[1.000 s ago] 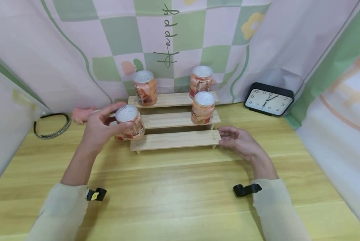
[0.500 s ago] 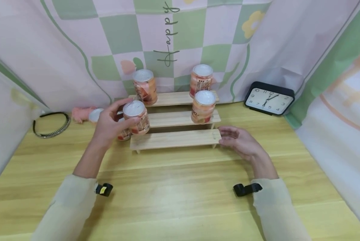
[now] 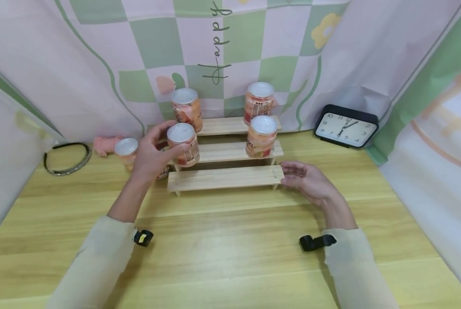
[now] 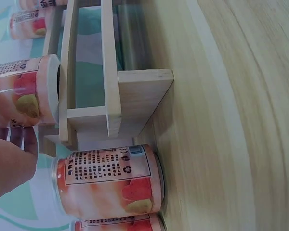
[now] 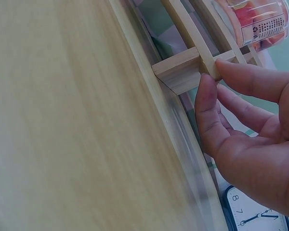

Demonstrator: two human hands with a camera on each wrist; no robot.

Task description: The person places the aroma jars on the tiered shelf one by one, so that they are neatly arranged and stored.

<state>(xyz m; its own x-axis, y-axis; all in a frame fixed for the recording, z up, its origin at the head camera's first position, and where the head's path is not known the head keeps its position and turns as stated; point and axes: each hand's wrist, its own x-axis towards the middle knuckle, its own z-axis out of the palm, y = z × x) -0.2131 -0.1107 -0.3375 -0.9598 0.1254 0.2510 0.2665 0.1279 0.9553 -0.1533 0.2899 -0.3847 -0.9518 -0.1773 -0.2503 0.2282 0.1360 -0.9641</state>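
Note:
My left hand [image 3: 152, 153] grips an orange-pink fruit can [image 3: 188, 150] with a clear lid, thumb on its near side. In the left wrist view this can [image 4: 26, 96] is upright, its base right at the middle board's left end. Thumb and fingers of my right hand [image 3: 306, 182] pinch the right end of the lowest board of a three-step wooden rack [image 3: 222, 178]; the right wrist view shows the fingertips [image 5: 208, 89] at that board end. Another can [image 3: 261, 139] stands on the middle step's right. The top step bears one can [image 3: 187, 112] left and one [image 3: 258, 105] right.
Beside the rack's left end, partly behind my left hand, more cans [image 3: 126, 148] stand on the table [image 3: 222, 249]. A pink cloth-like item [image 3: 106, 145] and a black headband [image 3: 70, 159] lie farther left. A black clock [image 3: 346, 127] stands back right, before a checked curtain [image 3: 157, 43].
My left hand has carried the can rightward and slightly back, from beside the rack to the middle step's left end. A can on the table has come into view behind it. My right hand stays put.

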